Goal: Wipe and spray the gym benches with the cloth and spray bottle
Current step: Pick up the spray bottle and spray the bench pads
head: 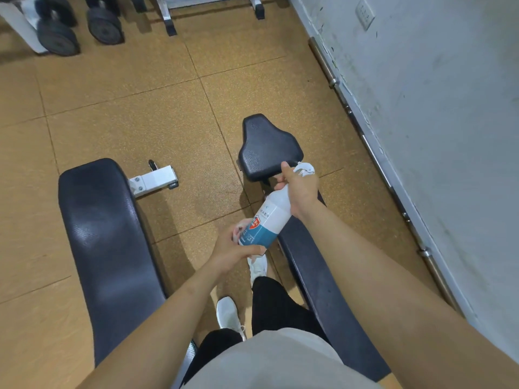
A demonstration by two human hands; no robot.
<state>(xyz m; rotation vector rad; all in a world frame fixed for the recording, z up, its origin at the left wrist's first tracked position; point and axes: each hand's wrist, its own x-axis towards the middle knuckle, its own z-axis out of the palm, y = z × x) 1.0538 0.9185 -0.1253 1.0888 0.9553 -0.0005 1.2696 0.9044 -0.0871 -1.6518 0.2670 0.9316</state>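
1. The floor (126, 108) is tan, speckled rubber tile. A scuffed white wall (449, 108) runs along the right, with a steel barbell (424, 252) at its foot. Black dumbbells (57, 37) sit far left.
2. The left bench (106, 248) is long and flat. The right bench (323, 290) ends in a rounded seat pad (266, 144). Both are grained black vinyl.
3. The spray bottle (266, 223), a white cylinder with a teal label, is held over the right bench. It slants from its base at near left to its trigger head at the seat pad's edge.
4. The right hand (300, 189) wraps the neck. The left hand (233, 248) curls round the base, and a white scrap (238, 223) by its fingers is too blurred to name.
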